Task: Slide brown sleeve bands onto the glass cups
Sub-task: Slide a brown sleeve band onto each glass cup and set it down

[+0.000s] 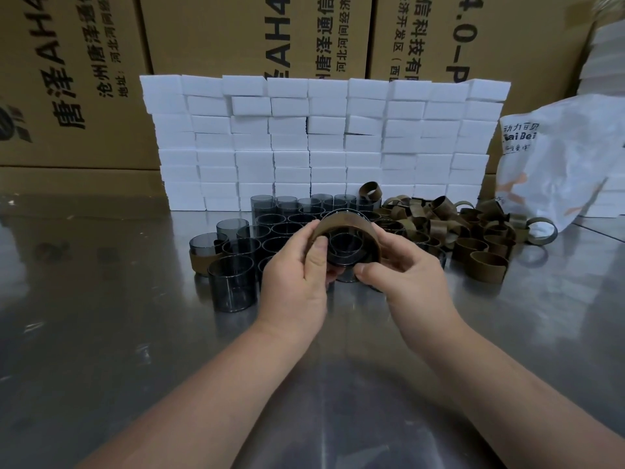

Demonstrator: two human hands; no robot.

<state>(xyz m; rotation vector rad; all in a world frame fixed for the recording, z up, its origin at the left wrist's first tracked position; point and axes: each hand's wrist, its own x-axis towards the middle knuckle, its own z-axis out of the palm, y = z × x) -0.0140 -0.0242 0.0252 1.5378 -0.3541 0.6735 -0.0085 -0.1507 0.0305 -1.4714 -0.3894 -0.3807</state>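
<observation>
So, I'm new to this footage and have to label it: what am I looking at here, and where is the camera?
There is no machine here: a person works with two bare hands. The single picture comes from a camera worn on the person's head, looking forward and down. The left hand and right hand together grip one dark glass cup, tipped toward the camera, with a brown sleeve band around it. Behind the hands, on the shiny metal table, stand many bare cups; one banded cup sits at the left. To their right lies a heap of loose bands. Further back are stacked white blocks, cardboard boxes and a white plastic bag.
</observation>
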